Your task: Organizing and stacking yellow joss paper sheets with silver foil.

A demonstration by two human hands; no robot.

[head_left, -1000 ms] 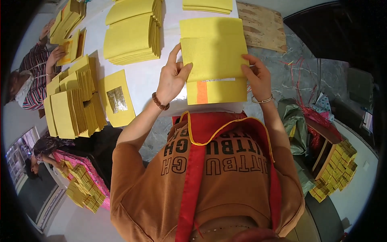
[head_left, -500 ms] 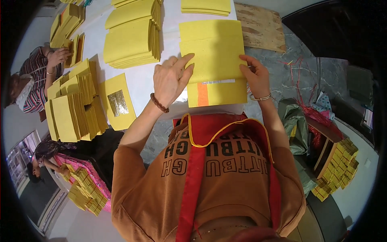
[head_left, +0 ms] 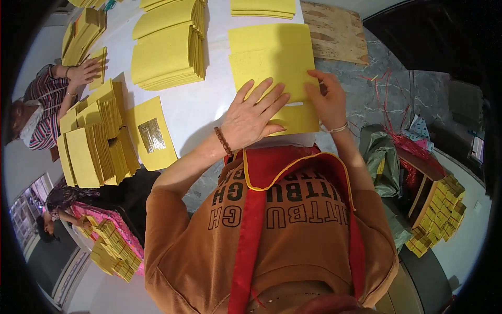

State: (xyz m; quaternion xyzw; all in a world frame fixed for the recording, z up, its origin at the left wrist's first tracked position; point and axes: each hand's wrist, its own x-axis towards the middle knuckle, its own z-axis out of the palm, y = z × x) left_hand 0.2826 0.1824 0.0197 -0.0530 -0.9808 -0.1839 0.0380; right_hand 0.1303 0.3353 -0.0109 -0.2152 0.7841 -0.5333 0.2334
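A folded yellow paper sheet lies before me at the table's front edge. My left hand rests flat on its lower fold, fingers spread, hiding the orange strip there. A short piece of a white strip shows beside the fingers. At the sheet's right edge is my right hand, its fingers curled with a gap between index finger and thumb. It touches the edge without a visible grip. Left of my left arm lies a yellow sheet bearing a shiny foil square.
The white-covered table holds stacks of folded yellow paper and a leaning pile. Across the left side, a co-worker's hands rest at more yellow paper. A wooden board lies at right, with red string over the floor.
My left hand has moved right and down from the sheet's left edge onto the lower fold, covering the orange strip. My right hand stays at the right edge.
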